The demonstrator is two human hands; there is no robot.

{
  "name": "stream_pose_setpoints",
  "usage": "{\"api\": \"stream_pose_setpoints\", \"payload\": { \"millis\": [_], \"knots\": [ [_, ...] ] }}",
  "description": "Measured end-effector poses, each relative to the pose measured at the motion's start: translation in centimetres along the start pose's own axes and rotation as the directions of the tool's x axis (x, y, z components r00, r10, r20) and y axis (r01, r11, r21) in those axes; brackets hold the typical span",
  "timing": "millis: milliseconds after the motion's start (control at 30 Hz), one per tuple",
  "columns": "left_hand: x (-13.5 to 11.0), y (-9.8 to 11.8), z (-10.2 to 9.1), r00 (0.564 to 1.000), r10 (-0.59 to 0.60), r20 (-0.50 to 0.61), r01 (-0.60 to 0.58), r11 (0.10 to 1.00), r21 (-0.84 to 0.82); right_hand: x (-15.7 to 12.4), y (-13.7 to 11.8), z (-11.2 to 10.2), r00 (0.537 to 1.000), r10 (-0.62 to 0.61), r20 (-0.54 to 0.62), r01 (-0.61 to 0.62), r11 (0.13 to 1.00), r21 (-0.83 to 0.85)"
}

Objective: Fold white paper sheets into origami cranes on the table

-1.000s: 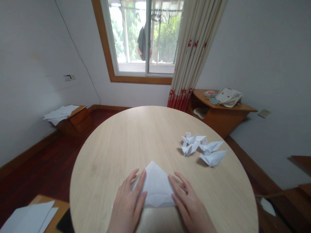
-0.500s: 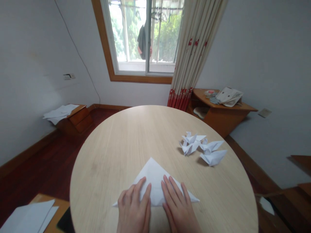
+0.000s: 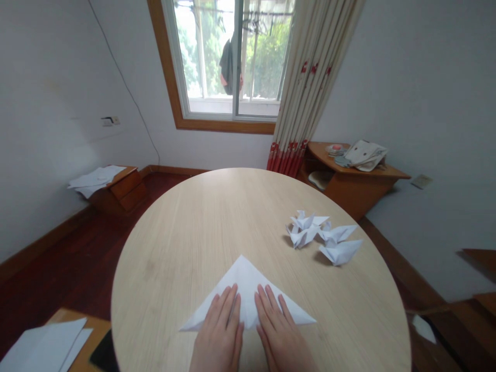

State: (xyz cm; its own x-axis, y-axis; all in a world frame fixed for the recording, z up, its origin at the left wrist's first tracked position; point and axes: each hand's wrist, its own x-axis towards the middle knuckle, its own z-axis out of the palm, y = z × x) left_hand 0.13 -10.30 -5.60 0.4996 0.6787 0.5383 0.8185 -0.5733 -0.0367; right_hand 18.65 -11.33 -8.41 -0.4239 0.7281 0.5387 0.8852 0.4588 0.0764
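Observation:
A white sheet of paper (image 3: 242,274), folded into a triangle, lies on the round table (image 3: 186,232) with its peak pointing away from me. My left hand (image 3: 221,323) rests flat on the left half, fingers stretched out. On the right half lies my right hand (image 3: 277,323), also flat with its fingers extended. Between the two hands a strip of the paper shows down to the near edge. Both hands cover part of that edge. Several folded paper cranes (image 3: 341,250) stand in a cluster on the table to the right, apart from my hands.
Loose white sheets (image 3: 42,346) and a dark flat object (image 3: 106,354) lie on a wooden surface at the lower left. Back left, a low cabinet (image 3: 127,188) bears more papers. A corner desk (image 3: 356,186) with a cloth bag (image 3: 366,155) stands beyond the table's right side.
My left hand's fingers have straightened and flattened on the paper. Both hands and the triangle's peak have shifted slightly towards me. The cranes have not moved.

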Motion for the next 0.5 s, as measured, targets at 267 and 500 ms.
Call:
{"api": "stream_pose_setpoints", "payload": {
  "millis": [267,500],
  "knots": [
    [-0.6,-0.1,0.8,0.998,0.007,0.059,-0.007,1.000,-0.004,-0.4,0.0,0.4,1.000,-0.006,0.007,0.007,0.999,-0.042],
    [-1.2,-0.1,1.2,0.989,0.016,0.147,-0.018,1.000,0.015,-0.5,0.1,0.3,0.999,0.021,0.038,-0.021,1.000,-0.006]
  ]
}}
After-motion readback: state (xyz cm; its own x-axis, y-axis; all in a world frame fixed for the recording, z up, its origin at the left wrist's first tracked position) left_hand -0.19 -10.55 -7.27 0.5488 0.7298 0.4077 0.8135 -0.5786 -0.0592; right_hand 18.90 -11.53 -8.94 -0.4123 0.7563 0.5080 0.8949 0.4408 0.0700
